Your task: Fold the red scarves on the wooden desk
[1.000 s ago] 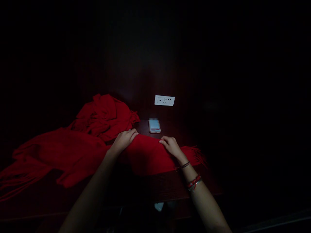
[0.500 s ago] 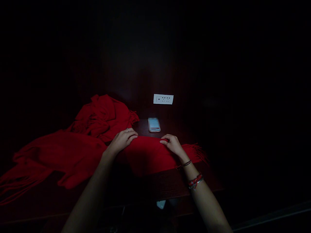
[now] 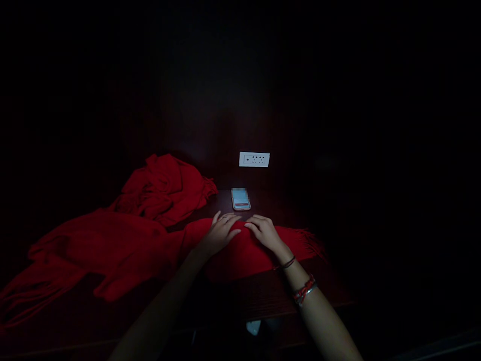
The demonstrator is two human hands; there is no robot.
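Note:
A red fringed scarf (image 3: 240, 258) lies in a flat band across the dark wooden table. My left hand (image 3: 220, 234) rests over its far edge, fingers stretched out and thumb apart; a ring shows on one finger. Close beside it, my right hand (image 3: 266, 233) pinches the same far edge between thumb and fingers. The scarf's tasselled end (image 3: 310, 240) spreads out to the right of my right wrist. On the left the red cloth continues into a wider, looser stretch (image 3: 112, 245).
A crumpled red fringed cloth (image 3: 169, 185) is heaped at the back left. A phone (image 3: 241, 199) with a lit screen lies just beyond my hands. Behind it, a white socket panel (image 3: 254, 159) sits on the dark wall. Below the table's front edge shows a small pale object (image 3: 253, 327).
My left hand has moved right along the scarf's far edge, close to my right hand, and its fingers have spread. My right hand has stayed at nearly the same spot on the edge.

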